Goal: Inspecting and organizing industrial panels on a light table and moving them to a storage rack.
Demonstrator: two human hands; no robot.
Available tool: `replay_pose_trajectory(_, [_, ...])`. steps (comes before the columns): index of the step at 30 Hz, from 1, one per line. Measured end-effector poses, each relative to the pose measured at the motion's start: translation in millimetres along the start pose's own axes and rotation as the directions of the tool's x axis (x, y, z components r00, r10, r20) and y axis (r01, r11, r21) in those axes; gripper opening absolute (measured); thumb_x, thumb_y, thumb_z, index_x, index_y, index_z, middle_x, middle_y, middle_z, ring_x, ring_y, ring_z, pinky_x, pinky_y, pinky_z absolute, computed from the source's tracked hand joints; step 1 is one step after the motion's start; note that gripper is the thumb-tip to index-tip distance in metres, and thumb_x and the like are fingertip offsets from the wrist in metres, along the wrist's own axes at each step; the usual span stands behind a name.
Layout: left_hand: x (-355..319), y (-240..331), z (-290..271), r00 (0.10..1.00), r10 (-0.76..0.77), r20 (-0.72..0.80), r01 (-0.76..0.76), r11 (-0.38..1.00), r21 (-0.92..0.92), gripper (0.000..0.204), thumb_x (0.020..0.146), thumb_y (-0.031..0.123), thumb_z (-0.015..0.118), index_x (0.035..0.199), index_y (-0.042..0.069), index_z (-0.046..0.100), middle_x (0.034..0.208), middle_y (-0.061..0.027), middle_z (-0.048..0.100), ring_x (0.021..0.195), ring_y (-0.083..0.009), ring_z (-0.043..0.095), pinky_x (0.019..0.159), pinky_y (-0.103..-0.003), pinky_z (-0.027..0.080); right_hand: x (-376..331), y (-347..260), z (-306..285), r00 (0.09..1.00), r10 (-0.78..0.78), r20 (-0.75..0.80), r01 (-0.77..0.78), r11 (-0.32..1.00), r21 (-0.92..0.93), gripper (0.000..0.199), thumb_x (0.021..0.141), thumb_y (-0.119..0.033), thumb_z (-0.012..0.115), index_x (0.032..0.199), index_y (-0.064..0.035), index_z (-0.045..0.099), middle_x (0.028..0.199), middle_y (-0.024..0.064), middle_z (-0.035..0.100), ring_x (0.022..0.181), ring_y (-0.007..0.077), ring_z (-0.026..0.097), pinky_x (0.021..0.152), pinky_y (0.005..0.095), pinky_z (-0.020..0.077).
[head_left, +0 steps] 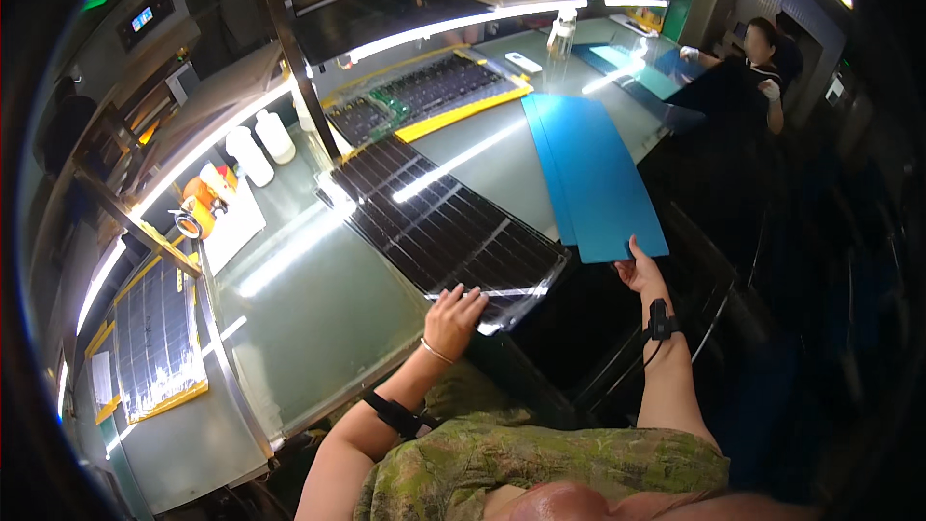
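Note:
A dark solar panel [439, 222] under clear film lies on the green glass table [318, 318], its near corner overhanging the table's edge. My left hand [453, 318] rests flat on that near corner, fingers spread. To the right lies a stack of long blue sheets [588, 169]. My right hand [639, 270] grips the near edge of the blue sheets, thumb on top.
A second panel on a yellow tray [424, 92] sits further back. White bottles [260, 145] and orange tape rolls [198, 203] stand at the left. Another panel [154, 338] lies at the lower left. A person [762, 68] works at the far right.

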State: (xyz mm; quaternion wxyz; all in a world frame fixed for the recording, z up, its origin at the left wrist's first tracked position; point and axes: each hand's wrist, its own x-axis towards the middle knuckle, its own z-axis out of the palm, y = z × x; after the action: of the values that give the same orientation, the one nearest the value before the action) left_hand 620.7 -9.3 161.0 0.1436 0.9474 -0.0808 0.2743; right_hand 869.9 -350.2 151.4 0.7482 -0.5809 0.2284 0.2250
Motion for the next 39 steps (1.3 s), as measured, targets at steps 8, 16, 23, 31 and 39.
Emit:
replay_pose_trajectory(8, [17.9,-21.0,-67.6,0.918,-0.392,0.054,0.392,0.88,-0.267,0.01,0.071,0.014,0.07,0.076,0.005,0.069,0.071,-0.0082,0.067,0.06,-0.0181,0.063,0.058,-0.029,0.049,-172.2,11.8,135.6,0.272,-0.643,0.716,0.945,0.039,-0.324,0.013,0.078,-0.011,0.066,0.088,-0.0029,0.064,0.081,0.0113,0.063,0.076,0.0232,0.062,0.068,0.0311,0.0479])
replay_pose_trajectory(16, [2.4,-22.0,-133.0,0.788,-0.586,0.188,0.551,0.534,-0.642,0.028,0.076,0.02,0.071,0.096,0.002,0.066,0.069,-0.0071,0.066,0.063,-0.0115,0.062,0.06,-0.027,0.047,-197.8,61.8,251.1,0.229,-0.557,0.798,0.957,0.278,-0.081,0.02,0.079,-0.001,0.065,0.097,-0.0023,0.059,0.073,0.0017,0.059,0.068,0.0107,0.057,0.064,0.0225,0.0448])
replay_pose_trajectory(23, [-24.8,-17.9,-174.7,0.727,-0.684,-0.052,0.408,0.492,-0.769,0.064,0.076,0.002,0.065,0.133,0.008,0.036,0.098,-0.0118,0.064,0.088,-0.0182,0.063,0.075,-0.029,0.049,-211.7,76.1,296.0,0.355,-0.372,0.858,0.81,0.58,-0.084,0.008,0.081,0.001,0.063,0.087,-0.0018,0.059,0.073,-0.0025,0.056,0.068,0.0036,0.052,0.065,0.0182,0.0445])
replay_pose_trajectory(31, [-28.4,-48.8,-183.4,0.757,-0.641,0.13,0.499,0.438,-0.748,0.021,0.075,0.01,0.069,0.095,0.003,0.066,0.076,-0.0077,0.066,0.067,-0.0071,0.058,0.063,-0.024,0.047,-240.0,76.6,324.6,-0.229,-0.66,0.716,0.972,-0.188,0.138,0.01,0.069,0.002,0.068,0.073,-0.0038,0.061,0.069,0.0045,0.05,0.068,0.021,0.051,0.062,0.0307,0.0409])
replay_pose_trajectory(39, [3.2,-38.6,-177.7,0.733,-0.68,0.025,0.536,0.555,-0.636,0.022,0.075,0.018,0.069,0.085,-0.002,0.068,0.072,-0.0105,0.067,0.065,-0.0099,0.062,0.061,-0.024,0.048,-243.5,76.7,330.1,-0.166,-0.659,0.733,0.986,-0.136,0.102,0.007,0.07,-0.003,0.066,0.072,-0.0051,0.059,0.07,0.0037,0.05,0.07,0.0232,0.049,0.068,0.0333,0.0387])
